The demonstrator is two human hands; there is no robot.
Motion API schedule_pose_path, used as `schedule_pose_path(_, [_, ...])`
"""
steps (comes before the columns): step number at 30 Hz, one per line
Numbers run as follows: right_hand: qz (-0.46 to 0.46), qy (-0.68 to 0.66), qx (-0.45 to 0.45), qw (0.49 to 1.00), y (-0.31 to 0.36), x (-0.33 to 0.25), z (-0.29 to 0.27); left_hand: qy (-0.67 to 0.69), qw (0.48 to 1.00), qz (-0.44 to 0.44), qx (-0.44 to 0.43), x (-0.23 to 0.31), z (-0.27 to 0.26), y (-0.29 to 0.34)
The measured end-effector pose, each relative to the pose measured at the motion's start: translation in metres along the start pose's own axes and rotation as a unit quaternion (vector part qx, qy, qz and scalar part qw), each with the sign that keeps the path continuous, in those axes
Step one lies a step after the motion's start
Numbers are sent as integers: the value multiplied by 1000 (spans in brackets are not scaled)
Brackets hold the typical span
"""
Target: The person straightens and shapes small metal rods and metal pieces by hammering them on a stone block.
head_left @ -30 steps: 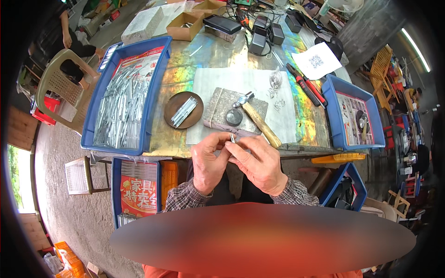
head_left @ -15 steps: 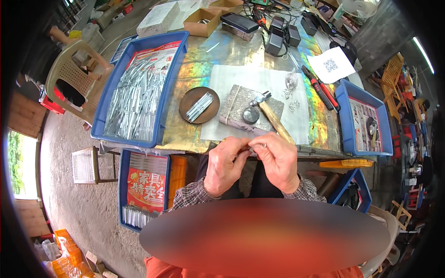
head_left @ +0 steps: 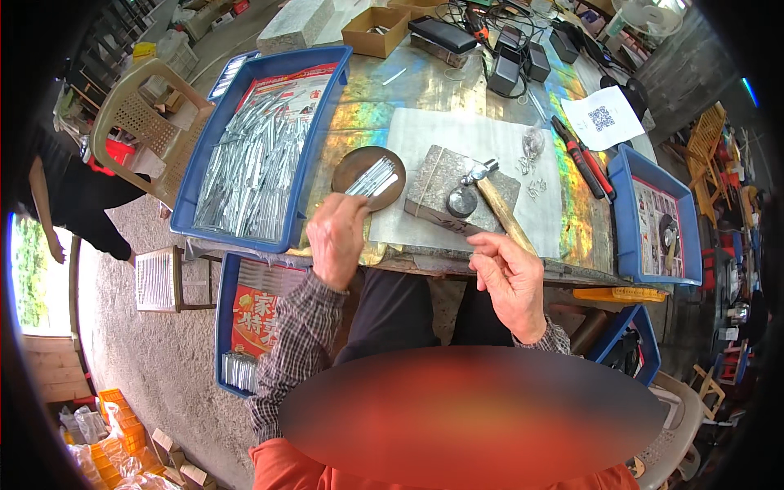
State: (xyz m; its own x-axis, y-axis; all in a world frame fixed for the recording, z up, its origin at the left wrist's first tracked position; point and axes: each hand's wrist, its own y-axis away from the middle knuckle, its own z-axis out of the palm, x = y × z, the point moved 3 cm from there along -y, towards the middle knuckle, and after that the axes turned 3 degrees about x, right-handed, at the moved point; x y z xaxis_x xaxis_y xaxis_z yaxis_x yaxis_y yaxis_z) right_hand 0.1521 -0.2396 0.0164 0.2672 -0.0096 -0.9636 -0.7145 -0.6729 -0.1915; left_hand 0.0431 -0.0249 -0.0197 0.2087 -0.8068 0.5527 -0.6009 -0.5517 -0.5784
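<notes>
My left hand [head_left: 336, 237] is at the near left rim of a round brown dish [head_left: 347, 167], its fingertips bunched together by the ends of thin silver metal strips [head_left: 376, 178] lying in the dish. Whatever those fingers pinch, if anything, is hidden. In front of the table's near edge, my right hand [head_left: 513, 278] is raised with its fingers loosely bent and apart, nothing visible in them. Just beyond it is a grey stone block [head_left: 433, 184]. On the block rest a small round dark metal piece [head_left: 461, 202] and a hammer [head_left: 502, 212], whose wooden handle slants toward my right hand.
A blue tray [head_left: 296, 196] full of silver strips stands left of the dish. Small clear bags [head_left: 532, 145] and red-handled pliers [head_left: 584, 159] lie to the right, before another blue tray [head_left: 623, 196]. A person in dark clothes [head_left: 86, 192] is at the far left.
My hands, together in front of the block before, have parted. The left moved left to the dish; the right stayed near and loosened. A person has come into view at the far left.
</notes>
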Motion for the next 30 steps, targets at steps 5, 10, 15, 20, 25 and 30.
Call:
schedule_pose_path(5, [-8,42,-16,999,1,-2,1,-95,995,24,12,-27,14,-8])
schedule_pose_path(10, [-2,62,-21,998,0,0,0,-166,986,29,11,-36,31,-11])
schedule_pose_path(15, [-3,71,-40,997,0,1,3,-174,984,31,4,-33,25,-9])
schedule_pose_path(20, [19,62,-14,998,-1,2,-3,-139,988,53,36,-13,-13,-8])
schedule_pose_path(25, [27,56,-12,998,-1,6,-6,-218,974,38,46,-30,-64,-19])
schedule_pose_path(30, [22,44,-24,999,-1,7,1,-299,943,-125,-81,-99,-101,-28])
